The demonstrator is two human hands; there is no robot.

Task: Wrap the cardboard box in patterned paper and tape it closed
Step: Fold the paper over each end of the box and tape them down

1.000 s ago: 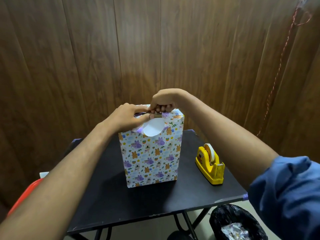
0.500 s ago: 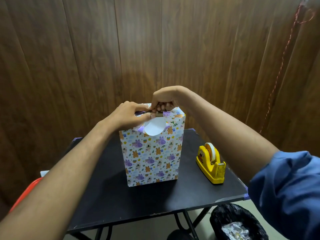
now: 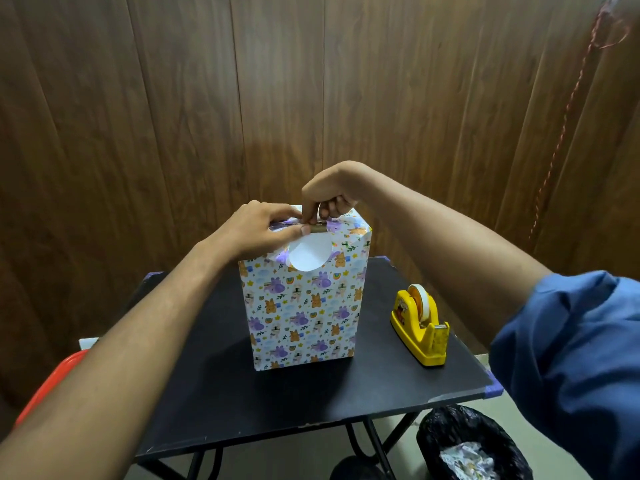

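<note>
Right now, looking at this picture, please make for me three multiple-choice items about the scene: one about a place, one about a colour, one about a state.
1. Where does the tape dispenser stand on the black table?
A. right of the wrapped box
B. left of it
C. on top of it

2. What colour is the dispenser?
A. red
B. yellow
C. green

3. What are the left hand and right hand doing?
A. resting flat on the table
B. holding the dispenser
C. pinching paper at the box's top

Answers: 1 A, it stands beside the box, apart from it. 2 B, its body is yellow. 3 C, both hands meet at the top edge.
</note>
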